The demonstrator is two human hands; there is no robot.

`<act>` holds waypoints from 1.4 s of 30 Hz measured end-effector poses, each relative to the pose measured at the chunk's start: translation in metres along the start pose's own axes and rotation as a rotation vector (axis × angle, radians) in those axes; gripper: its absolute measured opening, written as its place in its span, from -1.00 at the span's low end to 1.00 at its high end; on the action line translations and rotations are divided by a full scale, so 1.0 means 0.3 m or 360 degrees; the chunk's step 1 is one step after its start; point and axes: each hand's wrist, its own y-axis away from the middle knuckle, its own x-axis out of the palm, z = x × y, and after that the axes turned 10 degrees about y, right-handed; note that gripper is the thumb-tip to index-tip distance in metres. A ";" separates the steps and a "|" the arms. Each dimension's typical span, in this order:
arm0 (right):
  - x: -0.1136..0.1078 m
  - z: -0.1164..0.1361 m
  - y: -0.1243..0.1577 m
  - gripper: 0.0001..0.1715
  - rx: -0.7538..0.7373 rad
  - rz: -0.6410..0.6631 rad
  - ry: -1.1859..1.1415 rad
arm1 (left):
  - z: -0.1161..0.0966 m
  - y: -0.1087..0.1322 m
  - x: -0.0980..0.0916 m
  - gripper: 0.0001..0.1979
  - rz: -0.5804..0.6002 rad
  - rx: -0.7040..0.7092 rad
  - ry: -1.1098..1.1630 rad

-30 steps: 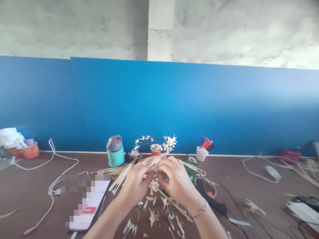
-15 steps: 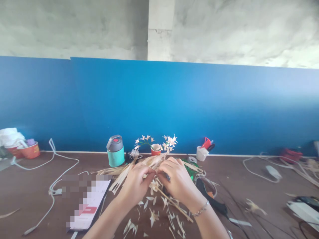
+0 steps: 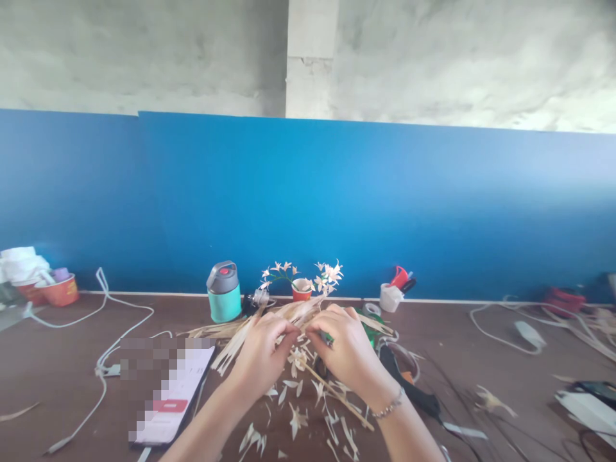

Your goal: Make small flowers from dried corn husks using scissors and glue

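Observation:
My left hand and my right hand are raised over the table, fingertips facing each other with a small gap. Thumb and fingers of each hand are pinched together; whatever is between them is too small to make out. Behind the hands spreads a pile of pale, dry, husk-like strips. Just below the fingertips lies a pale flower, beside the upper end of a thin tan stick. Cut petals and another pale flower are scattered nearer to me.
An orange paper cup stands behind, by sprays of white flowers. A teal flask is left of it; a white cup with pens is right. A phone, a black-handled tool and white cables lie around.
My right hand's fingertips have drawn slightly away from the left ones. A small dark blue thing seen under my right fingers before is out of sight. My left hand has barely moved.

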 end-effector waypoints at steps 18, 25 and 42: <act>0.046 0.015 0.005 -0.83 0.0132 -0.0276 -0.0025 | -0.031 -0.010 0.013 -0.68 -0.0231 -0.0922 0.1235; 0.057 0.037 0.008 -0.82 -0.0023 -0.0121 -0.0070 | 0.016 -0.001 0.044 -0.74 -0.0418 -0.0950 0.1391; 0.018 0.021 0.013 -0.83 -0.0079 0.0158 -0.0559 | -0.021 -0.012 -0.005 -0.86 0.0064 -0.0899 0.1314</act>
